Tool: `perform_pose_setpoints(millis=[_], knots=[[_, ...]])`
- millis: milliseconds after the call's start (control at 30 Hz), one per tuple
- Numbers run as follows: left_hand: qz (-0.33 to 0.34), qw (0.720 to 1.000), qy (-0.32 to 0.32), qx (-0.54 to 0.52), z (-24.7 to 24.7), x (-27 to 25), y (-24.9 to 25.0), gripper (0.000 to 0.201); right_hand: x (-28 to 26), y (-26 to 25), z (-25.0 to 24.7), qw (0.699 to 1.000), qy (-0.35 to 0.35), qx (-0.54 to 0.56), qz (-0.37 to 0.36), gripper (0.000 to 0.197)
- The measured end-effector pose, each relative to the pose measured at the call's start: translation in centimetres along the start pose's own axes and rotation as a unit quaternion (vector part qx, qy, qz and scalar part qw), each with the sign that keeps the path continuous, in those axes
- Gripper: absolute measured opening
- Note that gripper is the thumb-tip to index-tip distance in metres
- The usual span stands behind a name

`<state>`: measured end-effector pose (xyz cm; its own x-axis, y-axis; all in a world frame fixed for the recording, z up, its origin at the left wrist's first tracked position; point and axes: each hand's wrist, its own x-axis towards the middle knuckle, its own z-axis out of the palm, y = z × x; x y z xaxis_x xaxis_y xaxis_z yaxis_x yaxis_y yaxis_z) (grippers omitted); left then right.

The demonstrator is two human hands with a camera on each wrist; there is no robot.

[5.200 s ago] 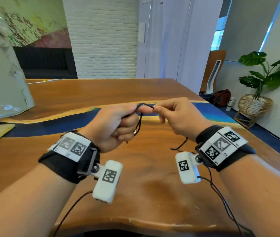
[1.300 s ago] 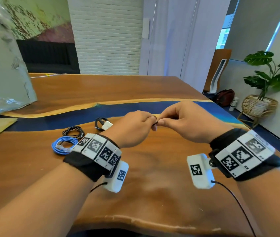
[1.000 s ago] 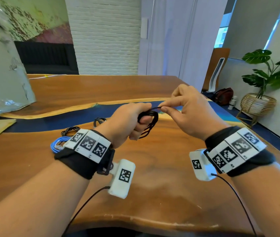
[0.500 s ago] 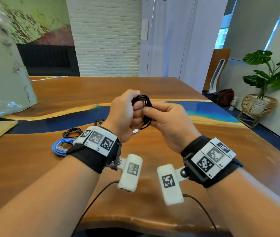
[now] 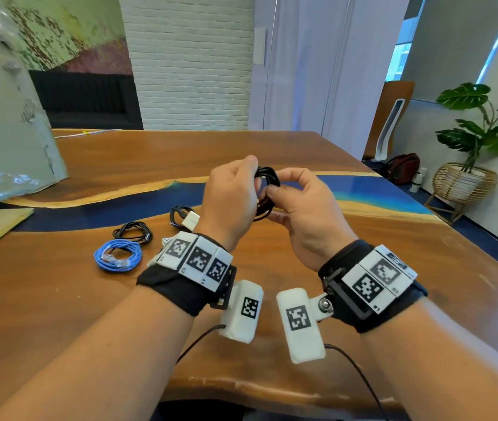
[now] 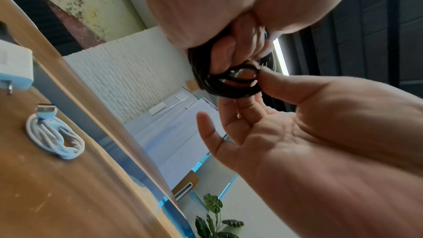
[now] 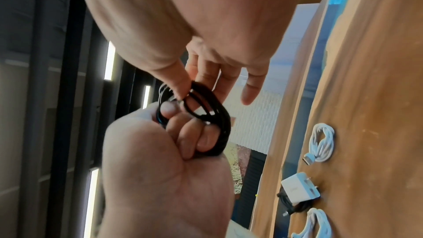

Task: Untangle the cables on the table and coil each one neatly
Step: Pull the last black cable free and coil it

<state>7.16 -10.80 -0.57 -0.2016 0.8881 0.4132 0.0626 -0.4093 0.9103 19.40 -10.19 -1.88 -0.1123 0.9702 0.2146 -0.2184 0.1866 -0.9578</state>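
A thin black cable (image 5: 269,177) is wound into a small coil and held above the wooden table (image 5: 272,147). My left hand (image 5: 252,180) grips it, fingers curled through the loops (image 7: 219,115). My right hand (image 5: 275,189) pinches the coil's right side between thumb and forefinger, its other fingers spread loosely. In the left wrist view the right thumb presses on the black coil (image 6: 228,90). No loose end shows.
Coiled cables lie on the table to the left: a blue one (image 5: 117,256), a black one (image 5: 132,232), and a black one with a white charger (image 5: 185,218). A white coiled cable (image 6: 55,137) lies near them. A foil-wrapped block (image 5: 5,126) stands far left.
A second ago my right hand pulled a strand away from the coil. It has since come in against the left hand and pinches the coil itself. Both hands sit slightly higher.
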Motion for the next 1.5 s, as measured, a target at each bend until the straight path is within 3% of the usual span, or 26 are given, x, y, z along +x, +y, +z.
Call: perform_pose_setpoints(millis=[67,267,333,433,533,600,700,800,933,1067,1133,1200,1233,1333,1433,1500], knots=[[0.020,1.000,0.015,0.014,-0.4,0.1,0.3,0.044,0.0,-0.1,-0.1,0.998,-0.046,0.030,0.024,0.023],[0.076,0.994,-0.022,0.077,-0.4,0.2,0.4,0.047,0.3,-1.0,-0.4,0.987,-0.145,0.062,0.026,0.043],[0.078,0.994,-0.026,0.066,-0.5,0.3,0.2,0.047,0.2,-1.0,-0.6,0.990,-0.135,0.038,0.003,0.045],[0.086,0.995,-0.007,0.048,-0.9,0.4,0.4,0.047,0.2,-0.7,-0.7,0.996,-0.061,-0.033,-0.065,0.048],[0.107,0.991,0.011,0.075,-1.0,0.4,0.8,0.050,0.3,0.0,-1.1,0.976,0.038,-0.157,-0.148,0.034],[0.110,0.990,0.016,0.089,-1.3,0.5,1.1,0.051,0.4,0.0,-1.4,0.967,0.078,-0.188,-0.154,0.018],[0.075,0.995,0.039,0.056,-2.2,1.3,1.0,0.047,0.2,-1.0,-2.0,0.993,0.057,-0.076,-0.075,0.009],[0.026,0.998,0.051,0.015,-2.6,1.7,1.0,0.043,-0.1,-2.2,-3.0,0.995,-0.004,-0.071,-0.077,0.015],[0.014,0.999,0.049,0.014,-2.5,1.8,0.9,0.045,-0.5,-3.1,-3.1,0.979,-0.054,-0.148,-0.131,0.036],[0.012,0.999,0.041,0.019,-2.1,1.7,0.7,0.045,-0.5,-3.5,-3.0,0.955,-0.052,-0.259,-0.137,0.018],[-0.017,0.999,0.024,-0.021,-1.9,1.6,0.8,0.039,0.0,-3.4,-3.1,0.923,-0.017,-0.347,-0.165,0.010],[-0.069,0.993,-0.008,-0.093,-1.5,1.2,1.4,0.041,0.5,-3.2,-3.1,0.871,0.044,-0.436,-0.221,0.006],[-0.089,0.987,-0.025,-0.132,-1.3,1.0,1.7,0.043,0.6,-3.2,-2.9,0.865,0.063,-0.440,-0.235,0.006],[-0.105,0.969,-0.044,-0.218,-0.8,0.9,2.3,0.045,0.5,-2.6,-1.7,0.919,0.055,-0.318,-0.227,0.010],[-0.100,0.966,-0.017,-0.238,-0.6,1.3,2.6,0.046,0.1,-2.0,-0.2,0.982,0.007,-0.129,-0.136,0.022],[-0.094,0.970,0.012,-0.225,-0.6,1.5,2.7,0.046,-0.3,-1.8,0.5,0.996,-0.033,-0.035,-0.075,0.026]])
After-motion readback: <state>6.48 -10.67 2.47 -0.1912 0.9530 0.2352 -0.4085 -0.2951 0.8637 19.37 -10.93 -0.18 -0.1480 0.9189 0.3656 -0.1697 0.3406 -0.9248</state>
